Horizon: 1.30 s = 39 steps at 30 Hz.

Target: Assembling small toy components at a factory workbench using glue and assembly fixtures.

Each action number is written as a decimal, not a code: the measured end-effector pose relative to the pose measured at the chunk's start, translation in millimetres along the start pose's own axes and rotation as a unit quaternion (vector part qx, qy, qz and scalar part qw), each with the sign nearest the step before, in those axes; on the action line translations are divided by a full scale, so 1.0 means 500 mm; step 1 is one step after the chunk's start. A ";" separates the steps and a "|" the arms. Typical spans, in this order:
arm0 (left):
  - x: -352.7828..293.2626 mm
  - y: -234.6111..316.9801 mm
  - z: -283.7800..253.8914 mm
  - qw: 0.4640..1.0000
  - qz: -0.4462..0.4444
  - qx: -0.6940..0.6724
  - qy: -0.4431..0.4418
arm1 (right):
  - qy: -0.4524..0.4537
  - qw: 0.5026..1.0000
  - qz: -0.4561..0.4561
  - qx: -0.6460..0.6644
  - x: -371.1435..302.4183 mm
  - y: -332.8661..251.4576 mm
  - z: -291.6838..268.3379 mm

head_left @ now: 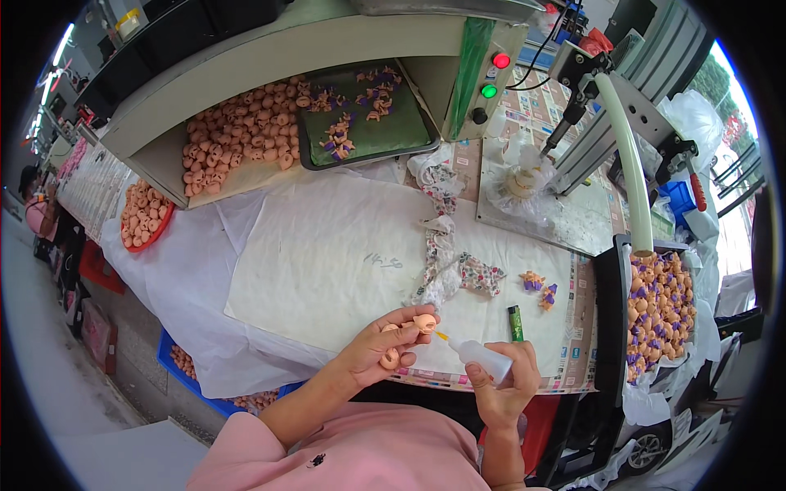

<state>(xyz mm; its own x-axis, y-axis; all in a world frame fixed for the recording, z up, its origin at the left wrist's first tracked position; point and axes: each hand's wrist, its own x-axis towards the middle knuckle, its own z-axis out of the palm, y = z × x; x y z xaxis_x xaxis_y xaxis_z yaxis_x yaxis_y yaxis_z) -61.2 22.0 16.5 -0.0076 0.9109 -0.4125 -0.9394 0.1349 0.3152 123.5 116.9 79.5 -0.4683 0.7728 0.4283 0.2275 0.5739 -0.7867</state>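
Note:
Near the table's front edge, my left hand (372,353) is closed around a few small hollow peach-coloured doll heads. One doll head (425,324) is pinched at the fingertips, its opening showing, and another doll head (390,358) lies lower against the fingers. My right hand (514,389) grips a translucent white squeeze bottle (483,360), tilted with its thin yellow nozzle (443,336) pointing at the pinched head. Nozzle and head are very close; I cannot tell whether they touch. Just beyond the bottle is a green lighter-shaped item (515,323).
Peach heads (246,131) fill the shelf beside a dark tray (372,155) of purple-and-peach figures. More figures (536,286) lie at right, with a full crate (659,319) beyond. A floral cloth (442,254) crosses the white sheet. A metal press (565,196) stands back right; a red bowl (155,233) left.

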 end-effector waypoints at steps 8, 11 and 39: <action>0.004 -0.002 0.004 1.000 0.000 0.005 -0.007 | -0.003 1.000 0.008 0.001 -0.001 0.007 -0.007; 0.006 -0.003 -0.003 0.999 0.001 0.039 -0.026 | -0.007 1.000 0.006 -0.002 -0.001 0.008 -0.012; 0.006 -0.060 0.019 0.991 0.002 -0.127 -0.033 | -0.027 0.992 -0.068 -0.102 0.089 0.143 -0.040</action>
<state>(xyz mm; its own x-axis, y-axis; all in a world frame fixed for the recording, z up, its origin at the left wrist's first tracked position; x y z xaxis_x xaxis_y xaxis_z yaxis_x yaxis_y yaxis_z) -29.8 24.1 13.8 0.0033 0.9359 -0.3524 -0.9955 0.0364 0.0874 136.1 197.7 51.0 -0.5507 0.6721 0.4949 0.3253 0.7189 -0.6144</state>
